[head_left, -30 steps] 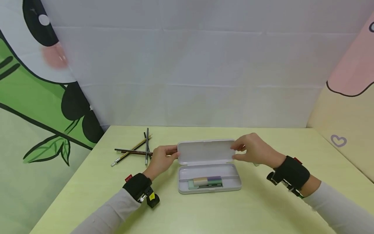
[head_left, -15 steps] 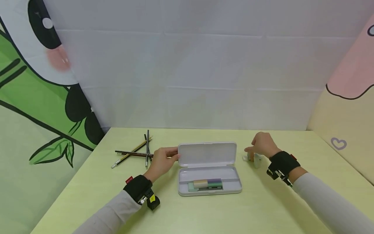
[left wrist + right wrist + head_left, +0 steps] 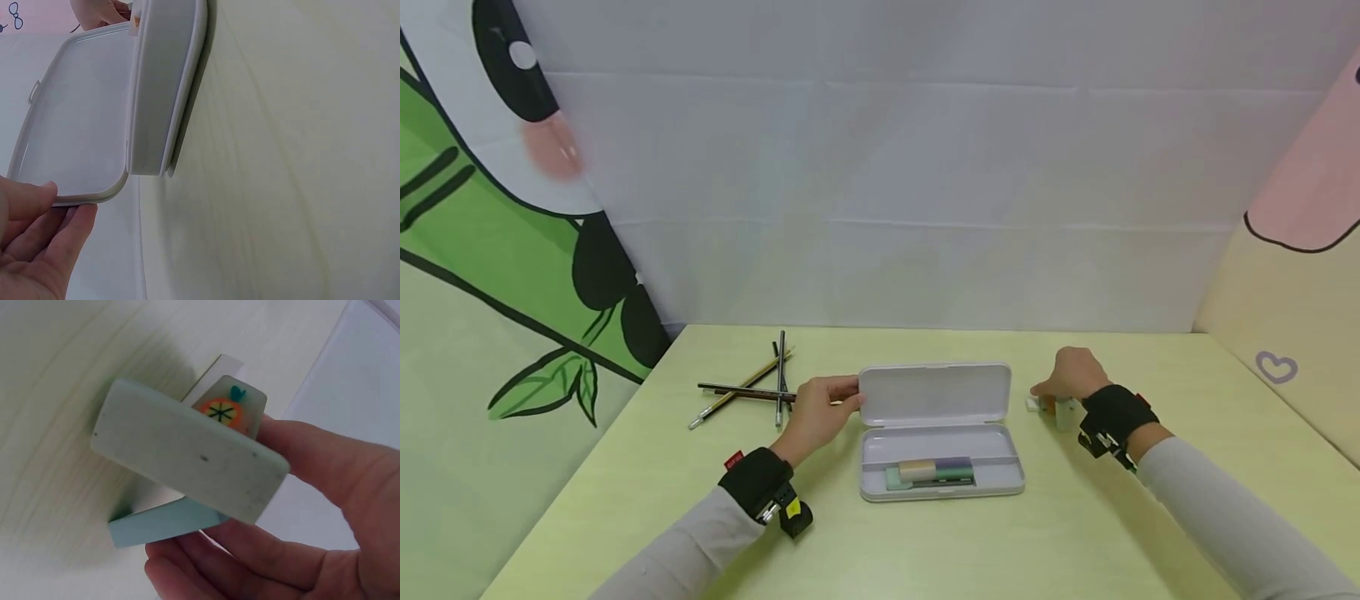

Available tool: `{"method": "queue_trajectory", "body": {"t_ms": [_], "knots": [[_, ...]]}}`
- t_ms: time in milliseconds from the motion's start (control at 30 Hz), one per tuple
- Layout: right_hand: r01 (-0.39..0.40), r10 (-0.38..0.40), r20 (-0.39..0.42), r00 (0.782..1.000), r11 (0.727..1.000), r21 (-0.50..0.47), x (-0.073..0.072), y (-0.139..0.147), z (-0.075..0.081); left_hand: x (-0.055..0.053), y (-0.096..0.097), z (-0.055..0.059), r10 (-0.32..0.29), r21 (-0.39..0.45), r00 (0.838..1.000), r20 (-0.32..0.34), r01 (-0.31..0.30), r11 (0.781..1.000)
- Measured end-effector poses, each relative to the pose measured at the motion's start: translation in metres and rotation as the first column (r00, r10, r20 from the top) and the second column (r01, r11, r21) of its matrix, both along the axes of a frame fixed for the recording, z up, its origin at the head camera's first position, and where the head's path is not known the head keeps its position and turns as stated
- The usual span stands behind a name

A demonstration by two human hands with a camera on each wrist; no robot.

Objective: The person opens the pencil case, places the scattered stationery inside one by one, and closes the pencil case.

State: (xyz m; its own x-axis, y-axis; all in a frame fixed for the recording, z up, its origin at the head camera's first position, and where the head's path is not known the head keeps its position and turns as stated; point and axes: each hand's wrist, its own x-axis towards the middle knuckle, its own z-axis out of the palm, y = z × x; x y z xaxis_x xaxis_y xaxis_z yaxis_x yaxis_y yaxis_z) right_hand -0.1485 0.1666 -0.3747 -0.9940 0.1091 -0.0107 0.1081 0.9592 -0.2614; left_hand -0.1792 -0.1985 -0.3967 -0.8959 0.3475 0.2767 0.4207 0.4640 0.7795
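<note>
An unlatched white pencil case (image 3: 940,496) lies on the table, its lid (image 3: 75,119) raised. My left hand (image 3: 816,415) pinches the lid's left edge between thumb and fingers. To the right of the case, my right hand (image 3: 1075,375) is at a small group of erasers. In the right wrist view, its thumb meets an eraser with an orange-slice print (image 3: 222,412), and the fingers curl in from the other side; their tips are partly hidden. A pale grey-green eraser (image 3: 187,450) stands in front, and a blue-green eraser (image 3: 165,523) sits beside the fingers.
Cream, purple and green blocks (image 3: 917,471) lie in the case's front compartment. Several pencils (image 3: 741,392) are crossed in a loose pile left of my left hand. A white cloth (image 3: 880,167) hangs behind the yellow table (image 3: 925,554).
My right hand has left the lid's right edge and moved right and down to the erasers, its fingers now around one. The left hand stays on the lid.
</note>
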Motion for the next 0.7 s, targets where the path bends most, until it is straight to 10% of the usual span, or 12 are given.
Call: {"method": "queue_trajectory", "body": {"t_ms": [700], "knots": [[0.056, -0.074, -0.102, 0.992, 0.984, -0.17, 0.0104, -0.0022, 0.0023, 0.0009, 0.0019, -0.0013, 0.013, -0.004, 1.0, -0.015, -0.013, 1.0]]}}
